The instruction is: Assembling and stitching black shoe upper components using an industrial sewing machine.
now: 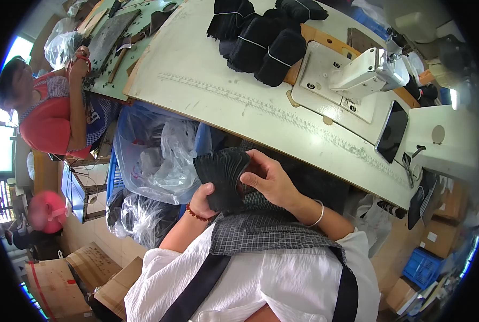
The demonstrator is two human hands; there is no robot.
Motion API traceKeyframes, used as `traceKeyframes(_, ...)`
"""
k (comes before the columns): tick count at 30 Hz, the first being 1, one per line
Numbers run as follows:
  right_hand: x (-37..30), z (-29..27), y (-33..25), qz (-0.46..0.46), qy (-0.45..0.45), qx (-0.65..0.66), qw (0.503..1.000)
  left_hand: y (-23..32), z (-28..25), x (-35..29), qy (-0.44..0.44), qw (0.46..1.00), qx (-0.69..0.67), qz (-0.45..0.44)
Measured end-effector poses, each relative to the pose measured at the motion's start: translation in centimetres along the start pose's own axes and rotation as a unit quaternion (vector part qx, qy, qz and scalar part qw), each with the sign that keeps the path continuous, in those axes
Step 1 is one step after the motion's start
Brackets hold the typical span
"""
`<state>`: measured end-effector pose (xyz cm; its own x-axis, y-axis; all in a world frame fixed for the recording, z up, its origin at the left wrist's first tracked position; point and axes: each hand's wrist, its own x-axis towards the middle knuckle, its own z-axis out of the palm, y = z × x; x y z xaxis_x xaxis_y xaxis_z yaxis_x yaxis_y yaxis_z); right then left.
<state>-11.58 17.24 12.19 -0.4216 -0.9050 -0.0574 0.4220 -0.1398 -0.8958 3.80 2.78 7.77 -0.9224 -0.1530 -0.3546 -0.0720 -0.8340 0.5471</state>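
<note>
A thick stack of black fabric pieces [221, 180] is held over my lap, its layers fanned out along the upper edge. My left hand [201, 202] grips the lower left of the stack, thumb in front and the other fingers hidden behind it. At the upper right edge, my right hand [271, 181] is closed round the layers, its fingers over the far side and its thumb at the near side. Beyond, on the white table [207, 70], lie several bundles of similar black pieces [253, 43], some tied with light bands.
A white sewing machine [365, 75] stands on the table at the right. Near it lie a phone [392, 131] and small metal snips [407, 166]. Plastic bags [164, 155] fill the space below the table's left edge. Another person [49, 118] works at a green table [122, 61].
</note>
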Motion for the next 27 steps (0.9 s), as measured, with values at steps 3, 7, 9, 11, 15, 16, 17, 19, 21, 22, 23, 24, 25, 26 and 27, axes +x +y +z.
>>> traceKeyframes(3,-0.2,0.0,-0.3,0.011,0.006,0.016,1.0,-0.2,-0.7,0.2,-0.038,0.999,0.013,-0.02)
traceKeyframes(7,-0.4,-0.3,-0.3,0.003,0.013,0.007,1.0,-0.4,-0.8,0.4,-0.068,0.998,-0.001,-0.007)
traceKeyframes(9,-0.4,-0.4,-0.3,0.002,0.015,0.008,1.0,-0.4,0.0,0.4,-0.054,0.999,0.0,-0.006)
traceKeyframes(11,-0.5,-0.5,-0.5,0.005,0.022,-0.016,1.0,-0.3,1.1,0.5,0.008,1.0,0.015,0.002)
traceKeyframes(15,-0.5,-0.5,-0.5,-0.013,0.039,-0.029,0.999,-0.4,0.7,0.5,-0.002,1.0,0.001,-0.008)
traceKeyframes(16,-0.6,-0.5,-0.6,-0.004,0.043,-0.031,0.999,-0.4,0.5,0.5,-0.012,1.0,0.002,-0.017)
traceKeyframes(17,-0.7,-0.5,-0.7,0.005,0.047,-0.033,0.998,-0.4,0.5,0.4,-0.022,0.999,0.003,-0.026)
traceKeyframes(19,-0.8,-0.4,-0.8,0.01,0.053,-0.038,0.998,-0.5,0.7,0.4,-0.019,0.999,-0.004,-0.026)
traceKeyframes(21,-0.9,-0.4,-0.1,-0.026,0.069,-0.068,0.995,-0.6,1.1,0.5,-0.021,0.999,-0.008,-0.022)
traceKeyframes(22,-1.1,-0.4,0.0,-0.007,0.063,-0.073,0.995,-0.8,1.4,0.1,-0.01,1.0,-0.01,-0.022)
traceKeyframes(23,-1.1,-0.4,-0.2,-0.007,0.06,-0.068,0.996,-0.8,1.6,0.1,0.002,1.0,-0.013,-0.022)
traceKeyframes(24,-0.9,-0.5,-0.4,-0.007,0.058,-0.063,0.996,-0.5,1.5,0.6,-0.002,1.0,-0.011,-0.02)
traceKeyframes(25,-1.0,-0.4,-0.4,-0.006,0.059,-0.063,0.996,-0.5,1.4,0.6,-0.017,1.0,-0.01,-0.019)
traceKeyframes(26,-1.0,-0.4,-0.4,-0.015,0.056,-0.061,0.996,-0.6,1.4,0.5,-0.032,0.999,-0.01,-0.018)
traceKeyframes(27,-1.0,-0.4,-0.4,-0.024,0.054,-0.059,0.997,-0.8,1.5,0.4,-0.03,0.999,-0.011,-0.02)
